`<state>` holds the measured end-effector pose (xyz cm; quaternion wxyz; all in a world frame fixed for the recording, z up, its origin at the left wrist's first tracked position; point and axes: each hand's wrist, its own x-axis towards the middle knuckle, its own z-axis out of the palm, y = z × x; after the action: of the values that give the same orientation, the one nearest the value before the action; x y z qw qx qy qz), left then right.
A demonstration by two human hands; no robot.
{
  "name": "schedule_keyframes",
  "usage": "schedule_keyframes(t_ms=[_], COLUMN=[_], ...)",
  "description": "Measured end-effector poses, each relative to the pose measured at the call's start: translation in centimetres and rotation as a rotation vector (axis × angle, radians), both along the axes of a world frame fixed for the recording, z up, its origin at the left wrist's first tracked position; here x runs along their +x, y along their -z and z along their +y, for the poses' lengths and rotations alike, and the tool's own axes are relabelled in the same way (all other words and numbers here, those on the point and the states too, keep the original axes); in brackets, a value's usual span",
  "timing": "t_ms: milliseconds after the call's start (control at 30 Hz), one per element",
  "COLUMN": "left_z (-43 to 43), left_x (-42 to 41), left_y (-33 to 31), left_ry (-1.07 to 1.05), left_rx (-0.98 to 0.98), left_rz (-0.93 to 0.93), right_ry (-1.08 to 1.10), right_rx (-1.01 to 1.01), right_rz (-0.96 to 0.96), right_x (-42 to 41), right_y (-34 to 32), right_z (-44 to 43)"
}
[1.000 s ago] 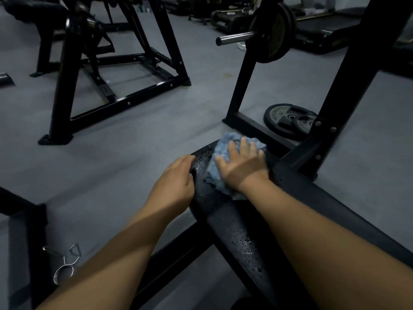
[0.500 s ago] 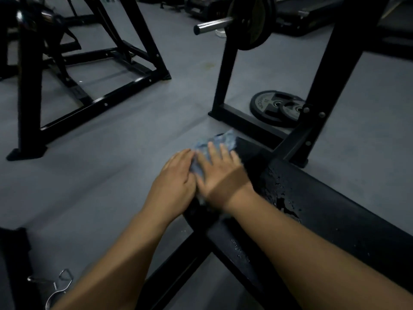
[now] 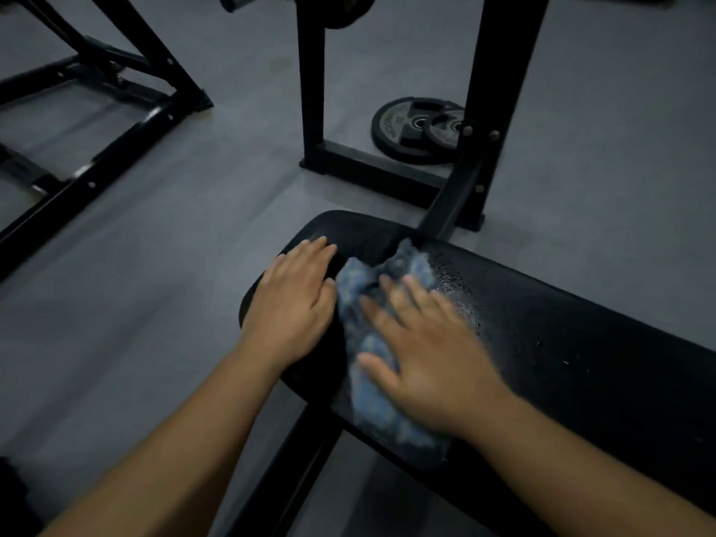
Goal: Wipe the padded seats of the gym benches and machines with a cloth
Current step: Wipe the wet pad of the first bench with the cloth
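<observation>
A black padded bench seat runs from the centre to the lower right, wet with droplets on its top. A crumpled blue cloth lies on the seat near its rounded end. My right hand presses flat on the cloth, fingers spread and blurred by motion. My left hand rests palm down on the end of the seat, just left of the cloth, holding nothing.
The bench's black rack uprights stand just beyond the seat, with a barbell end above. Two weight plates lie on the grey floor behind. Another black machine frame occupies the upper left.
My right hand has drawn the cloth back along the seat, from its far end towards me. My left hand stays on the seat's end. The view has tilted down and closer.
</observation>
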<state>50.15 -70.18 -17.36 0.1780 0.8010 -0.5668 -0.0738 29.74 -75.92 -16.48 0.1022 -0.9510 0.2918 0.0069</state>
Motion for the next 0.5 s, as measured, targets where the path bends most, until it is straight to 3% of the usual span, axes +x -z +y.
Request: schedule_keyframes(t_ms=[167,267,367,500], left_z=[-0.1,-0.2,-0.2,0.0], left_x=[-0.6,-0.5,-0.5,-0.6], left_y=[0.0,-0.1,-0.2,0.0], left_ry=[0.020,0.010,0.005,-0.004], left_rx=[0.027,0.005,0.014,0.022], left_rz=[-0.133,-0.131,-0.116,-0.123], right_ry=[0.260,0.130,-0.014,0.192], right_rx=[-0.071,-0.087,-0.063,-0.071], right_rz=[0.039,0.014,-0.063,-0.017], right_x=[3.7,4.5,-0.2,0.4], right_y=[0.4,0.5,0.5,0.6], right_z=[-4.5,-2.1,-0.3,-5.0])
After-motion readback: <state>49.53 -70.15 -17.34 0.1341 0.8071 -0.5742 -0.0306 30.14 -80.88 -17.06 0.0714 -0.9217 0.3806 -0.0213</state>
